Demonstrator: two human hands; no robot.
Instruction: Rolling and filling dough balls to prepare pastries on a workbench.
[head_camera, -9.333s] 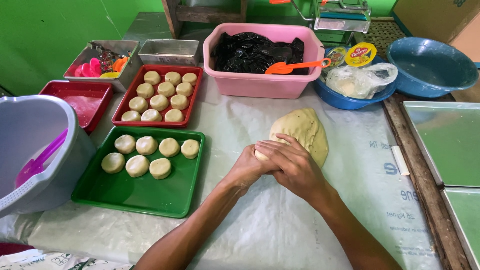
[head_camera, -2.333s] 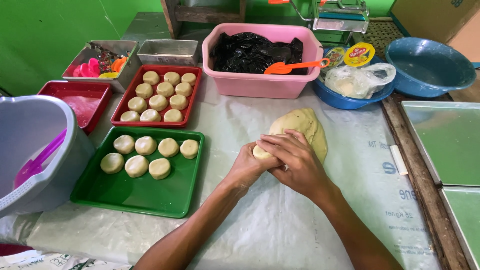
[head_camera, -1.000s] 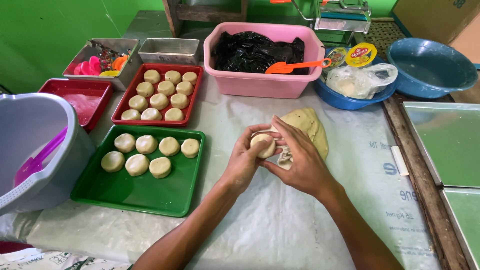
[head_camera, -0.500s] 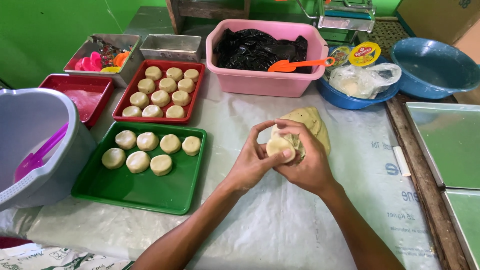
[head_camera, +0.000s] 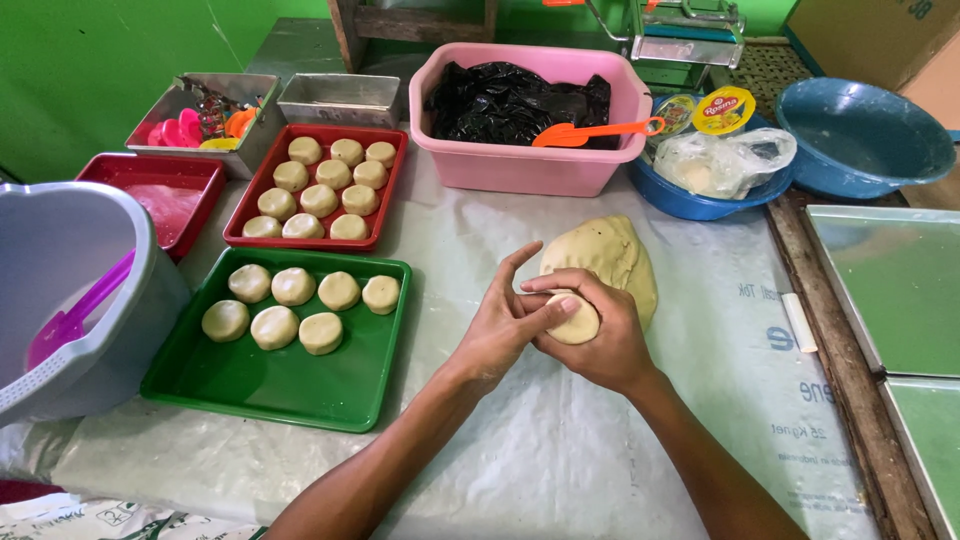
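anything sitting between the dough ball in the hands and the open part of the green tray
Nothing visible. The dough ball sits between the left hand and right hand, and only bare plastic sheet lies between them and the green tray, whose near half is free of dough discs.

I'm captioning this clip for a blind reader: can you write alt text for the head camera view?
Two bare hands, left hand and right hand, cup a small round dough piece over a plastic-covered table, in front of a larger dough mound. To the left, a green tray holds seven dough discs and a red tray holds more; a pink tub stands behind.
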